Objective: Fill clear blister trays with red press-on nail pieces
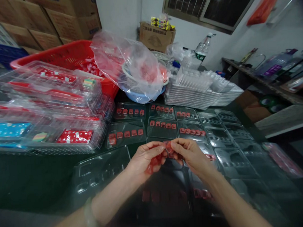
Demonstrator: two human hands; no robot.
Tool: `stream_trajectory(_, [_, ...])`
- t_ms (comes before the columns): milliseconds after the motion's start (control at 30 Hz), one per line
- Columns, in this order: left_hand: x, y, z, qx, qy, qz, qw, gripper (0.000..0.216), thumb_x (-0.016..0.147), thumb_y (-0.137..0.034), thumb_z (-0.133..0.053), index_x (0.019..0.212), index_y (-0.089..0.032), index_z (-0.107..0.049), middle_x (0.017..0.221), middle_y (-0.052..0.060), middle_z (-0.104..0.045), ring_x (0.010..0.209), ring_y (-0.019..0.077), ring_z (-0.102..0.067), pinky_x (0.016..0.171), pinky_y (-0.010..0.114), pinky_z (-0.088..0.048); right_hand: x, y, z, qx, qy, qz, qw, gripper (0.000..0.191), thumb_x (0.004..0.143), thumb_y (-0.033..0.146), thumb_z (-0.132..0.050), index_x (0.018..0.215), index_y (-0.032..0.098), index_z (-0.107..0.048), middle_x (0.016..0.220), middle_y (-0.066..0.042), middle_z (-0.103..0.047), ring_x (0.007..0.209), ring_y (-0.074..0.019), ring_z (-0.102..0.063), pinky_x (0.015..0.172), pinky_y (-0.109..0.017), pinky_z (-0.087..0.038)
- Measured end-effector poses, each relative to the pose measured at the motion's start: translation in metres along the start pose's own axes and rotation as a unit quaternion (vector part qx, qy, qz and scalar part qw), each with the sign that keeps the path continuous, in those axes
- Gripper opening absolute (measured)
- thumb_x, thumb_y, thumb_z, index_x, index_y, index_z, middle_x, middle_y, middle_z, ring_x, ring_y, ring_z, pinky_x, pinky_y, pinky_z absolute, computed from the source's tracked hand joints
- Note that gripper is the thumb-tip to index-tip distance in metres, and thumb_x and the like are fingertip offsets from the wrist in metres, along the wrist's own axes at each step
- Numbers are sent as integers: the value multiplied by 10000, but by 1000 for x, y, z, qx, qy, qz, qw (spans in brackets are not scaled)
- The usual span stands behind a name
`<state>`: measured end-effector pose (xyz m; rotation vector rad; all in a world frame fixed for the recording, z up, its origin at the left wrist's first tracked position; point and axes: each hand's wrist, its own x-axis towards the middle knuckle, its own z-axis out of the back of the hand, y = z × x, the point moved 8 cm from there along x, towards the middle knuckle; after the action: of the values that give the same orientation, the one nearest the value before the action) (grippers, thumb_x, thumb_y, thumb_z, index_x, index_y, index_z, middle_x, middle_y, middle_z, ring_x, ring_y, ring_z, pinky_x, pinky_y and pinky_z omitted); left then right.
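Note:
Over the clear plastic trays, my left hand (149, 157) is closed around several small red translucent plastic pieces (157, 159). My right hand (187, 152) meets it fingertip to fingertip, pinching a red plastic piece (169, 147) of the same sort. The exact shape of the held pieces is partly hidden by my fingers. Beneath and beyond both hands, clear trays (157, 132) lie in rows. Several have a row of small red pieces (127, 134) in their slots. Toward the right, clear trays (220, 137) show no red pieces.
Stacked clear cases (51, 124) with red and blue patterned items stand at left. Behind them is a red basket (55, 50). A plastic bag (134, 60) covers a blue basin (138, 98). Stacked clear trays (186, 100) stand at the back; a shelf (270, 85) borders the right.

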<state>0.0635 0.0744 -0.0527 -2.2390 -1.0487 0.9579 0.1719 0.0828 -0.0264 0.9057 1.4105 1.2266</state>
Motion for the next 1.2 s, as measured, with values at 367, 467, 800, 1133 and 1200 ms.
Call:
stream_trajectory(367, [3,-13,0,183,-34,-84,979,188,672,-318,-588,711,-134,-581,463,-9,-492,315,45,-351,284,154,-186,-2,6,-11,-145,1,68,987,311,817,372,-420,690,155,-602,523,28,-472,437,-61,-402,391,-180,-297])
stream_trajectory(467, [3,-15,0,231,-52,-76,969,137,659,-278,-576,699,-146,-576,416,-31,-451,289,48,-314,263,156,-176,-1,4,-17,-142,43,52,988,287,801,393,-443,767,158,-606,573,19,-504,453,-66,-425,387,-177,-322])
stream_trajectory(800, [6,-8,5,258,9,-65,964,119,694,-260,-530,659,-146,-540,439,-15,-483,294,38,-321,290,150,-200,4,-15,-5,-91,41,31,995,225,788,297,-431,888,163,-581,651,4,-534,490,-77,-493,345,-159,-387])
stream_trajectory(1133, [1,-15,-3,366,-27,-52,929,371,655,-474,-572,805,-135,-572,441,-47,-429,280,44,-296,252,162,-209,-8,2,-6,-177,-82,106,975,120,763,220,-477,862,183,-535,677,8,-583,469,-61,-490,422,-164,-388])
stream_trajectory(1200, [-1,-17,-6,384,-6,-70,921,355,707,-458,-520,831,-132,-588,455,-39,-435,299,46,-308,273,165,-215,-13,7,-6,-212,-96,122,965,128,773,216,-465,883,186,-525,708,0,-597,511,-75,-516,459,-176,-398])
